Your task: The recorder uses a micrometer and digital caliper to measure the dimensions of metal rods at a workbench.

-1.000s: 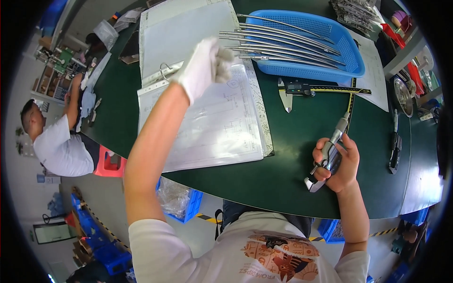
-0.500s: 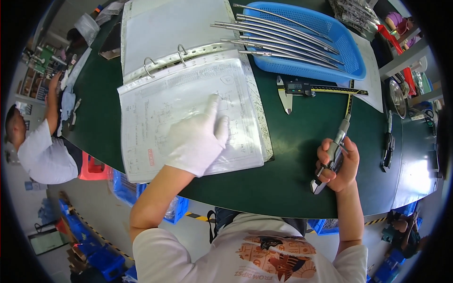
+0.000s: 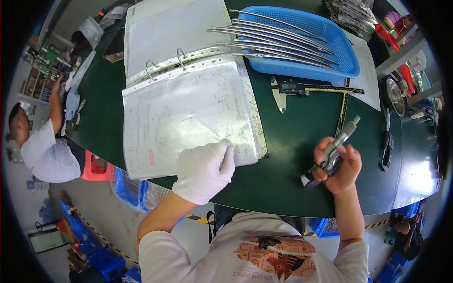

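Observation:
My left hand [image 3: 204, 170], in a white glove, is over the lower right part of a sleeved drawing sheet [image 3: 165, 113] in an open ring binder [image 3: 258, 118]. Its fingers are curled together, and I cannot make out anything between them. My bare right hand [image 3: 340, 167] grips a micrometer [image 3: 347, 132] above the green table, its thimble pointing up and away, its frame partly covered by my fingers. Beyond it lies a digital caliper [image 3: 292, 88] with a black display. Several thin metal rods [image 3: 278, 40] rest across a blue plastic basket [image 3: 349, 59], their ends reaching over the left rim.
A yellow-and-black strip [image 3: 342, 113] runs from the caliper toward the micrometer. Paper [image 3: 370, 89] lies beside the basket. A dark tool [image 3: 388, 146] and a metal bowl [image 3: 395, 96] are at the right. At the left, another person [image 3: 45, 151] sits at the table.
My left hand has drawn back toward me across the sheet, its pointing finger now curled in. My right hand has tilted the micrometer, its thimble end swinging right.

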